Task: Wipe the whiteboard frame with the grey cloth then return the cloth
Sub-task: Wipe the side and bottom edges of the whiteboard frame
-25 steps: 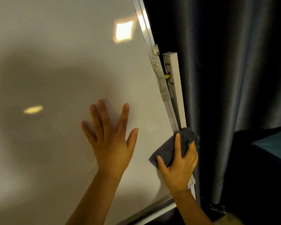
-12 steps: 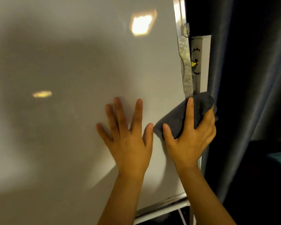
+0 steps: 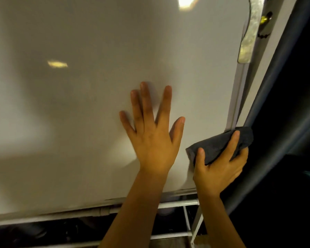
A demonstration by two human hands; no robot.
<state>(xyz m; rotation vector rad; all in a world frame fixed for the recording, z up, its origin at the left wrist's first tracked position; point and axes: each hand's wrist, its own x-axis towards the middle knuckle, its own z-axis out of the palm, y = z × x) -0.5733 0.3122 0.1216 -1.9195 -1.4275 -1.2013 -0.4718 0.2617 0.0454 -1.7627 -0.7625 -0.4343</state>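
left hand [image 3: 153, 140]: lay flat on the whiteboard face [image 3: 79, 104], near centre of view, fingers [image 3: 145, 101] spread and pointing toward 12 o'clock, holding nothing.
right hand [image 3: 220, 167]: sat at 4 o'clock from the left hand, fingers clamped around the grey cloth [image 3: 222, 145], thumb on the near fold, the index finger across its top.
grey cloth: bunched and folded, pressed against the lower part of the right frame edge [image 3: 238, 90], touching it where the rail met the fold.
right frame edge: a pale rail running from 1 o'clock down toward 4 o'clock, with a crinkled silvery tape patch [image 3: 249, 36] stuck over it near the top.
bottom frame rail [image 3: 61, 214]: crossed the view at 6 to 8 o'clock, white stand bars [image 3: 177, 204] below it.
curtain [image 3: 276, 86]: dark folds just beside the frame at 3 o'clock, touching the cloth's far side.
reflections: two bright light patches on the board, at 12 and 10 o'clock.
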